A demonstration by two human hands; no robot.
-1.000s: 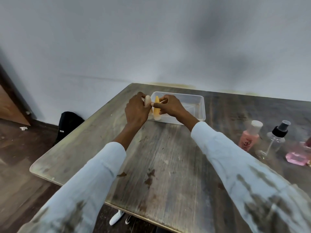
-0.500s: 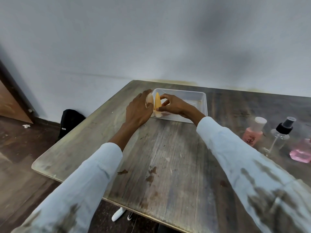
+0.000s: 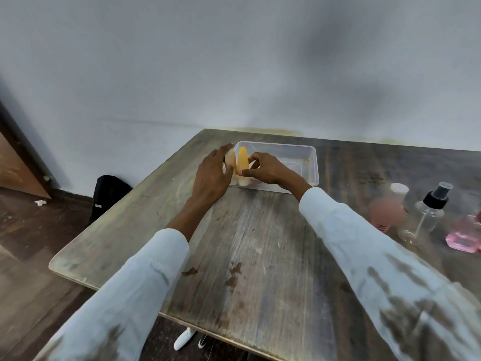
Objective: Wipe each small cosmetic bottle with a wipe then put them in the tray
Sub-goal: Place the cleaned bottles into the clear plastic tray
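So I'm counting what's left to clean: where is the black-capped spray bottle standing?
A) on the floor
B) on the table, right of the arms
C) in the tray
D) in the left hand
B: the spray bottle stands on the table, outside the tray.

At the far left of the wooden table [image 3: 260, 243], the left hand [image 3: 212, 175] grips a pale bottle [image 3: 230, 158] and the right hand [image 3: 270, 170] pinches an orange bottle [image 3: 243, 158], both upright at the left end of the clear tray [image 3: 313, 162]. A pink bottle [image 3: 385, 214], a spray bottle [image 3: 426, 217] and a pink flask [image 3: 466, 235] stand near the right edge.
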